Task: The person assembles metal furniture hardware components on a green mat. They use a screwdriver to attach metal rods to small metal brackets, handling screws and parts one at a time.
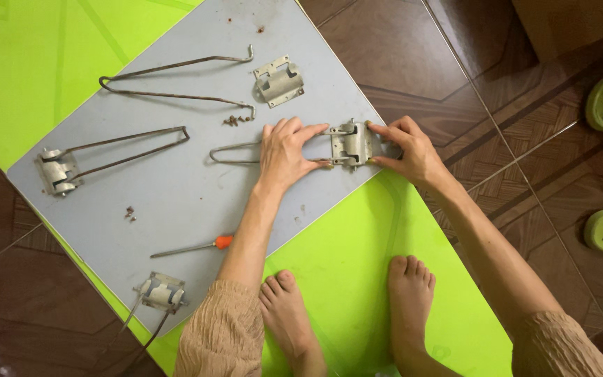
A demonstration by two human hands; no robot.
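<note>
bracket fitting looks like the step in hand: you have the metal bracket [352, 144] near the right edge of the grey board [176, 188], with the wire leg [235, 152] running left from it under your left hand [284, 153]. your left hand lies over the wire, index finger stretched to the bracket's top left corner and thumb at its lower edge, loosely pinching, not clenched. your right hand [407, 148] grips the bracket's right side, fingertips on top and thumb below, partly curled around it. next, i judge, you need both wire ends seated squarely in the bracket, held steady. the orange-handled screwdriver [193, 246] and small screws [236, 120] lie apart, untouched, on the board.
</note>
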